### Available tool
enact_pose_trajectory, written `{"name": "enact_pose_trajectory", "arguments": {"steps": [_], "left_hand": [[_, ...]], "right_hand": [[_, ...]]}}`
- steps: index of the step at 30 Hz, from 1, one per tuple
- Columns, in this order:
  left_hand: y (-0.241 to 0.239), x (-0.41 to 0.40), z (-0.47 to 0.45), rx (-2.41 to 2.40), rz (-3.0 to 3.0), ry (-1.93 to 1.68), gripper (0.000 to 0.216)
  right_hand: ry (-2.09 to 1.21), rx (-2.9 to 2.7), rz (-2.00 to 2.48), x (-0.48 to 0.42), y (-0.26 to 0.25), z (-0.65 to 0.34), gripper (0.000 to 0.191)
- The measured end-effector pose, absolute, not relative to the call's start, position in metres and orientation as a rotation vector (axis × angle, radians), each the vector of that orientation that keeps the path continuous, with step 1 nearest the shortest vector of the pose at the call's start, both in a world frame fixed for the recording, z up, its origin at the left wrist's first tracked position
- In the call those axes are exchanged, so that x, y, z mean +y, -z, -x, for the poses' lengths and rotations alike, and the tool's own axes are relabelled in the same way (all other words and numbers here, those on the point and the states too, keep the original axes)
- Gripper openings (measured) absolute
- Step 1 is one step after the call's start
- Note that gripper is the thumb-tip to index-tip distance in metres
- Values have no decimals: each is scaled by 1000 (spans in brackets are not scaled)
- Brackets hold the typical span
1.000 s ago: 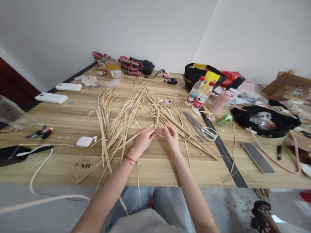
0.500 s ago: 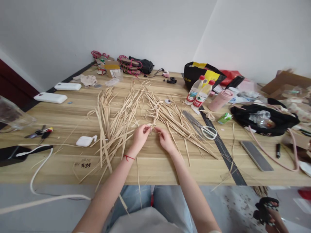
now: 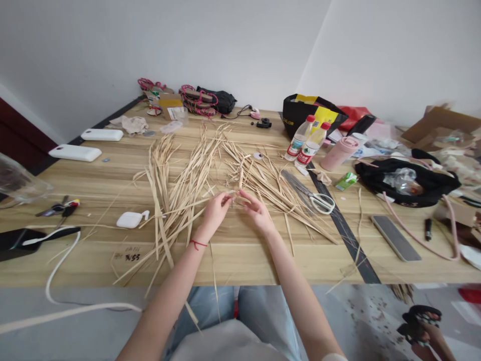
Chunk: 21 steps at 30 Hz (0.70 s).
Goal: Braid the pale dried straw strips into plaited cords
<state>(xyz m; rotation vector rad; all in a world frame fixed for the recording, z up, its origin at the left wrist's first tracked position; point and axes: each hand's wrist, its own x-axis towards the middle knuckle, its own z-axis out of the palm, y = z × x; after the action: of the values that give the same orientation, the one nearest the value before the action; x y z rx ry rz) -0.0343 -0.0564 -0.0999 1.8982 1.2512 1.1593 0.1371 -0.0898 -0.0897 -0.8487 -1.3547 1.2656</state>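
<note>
The left hand (image 3: 216,213) pinches the near end of a narrow, pale, plaited straw piece (image 3: 241,176); the right hand's (image 3: 259,214) fingers curl beside that end, their grip unclear. The piece lies among long, flat, tan straw strips (image 3: 191,178) on the wood-grain tabletop (image 3: 240,260). Rightward lie white-handled metal scissors (image 3: 322,203).

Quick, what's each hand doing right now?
Left hand: closed, pinching the near end of the braided straw.
Right hand: fingers curled at that same end; whether it grips can't be told.
</note>
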Motion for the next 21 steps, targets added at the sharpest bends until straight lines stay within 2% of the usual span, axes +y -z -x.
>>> {"name": "enact_pose_trajectory", "arguments": {"steps": [21], "left_hand": [[93, -62, 28, 1252, -2114, -1014, 25]], "right_hand": [[-1366, -1295, 664, -88, 95, -133, 65]]}}
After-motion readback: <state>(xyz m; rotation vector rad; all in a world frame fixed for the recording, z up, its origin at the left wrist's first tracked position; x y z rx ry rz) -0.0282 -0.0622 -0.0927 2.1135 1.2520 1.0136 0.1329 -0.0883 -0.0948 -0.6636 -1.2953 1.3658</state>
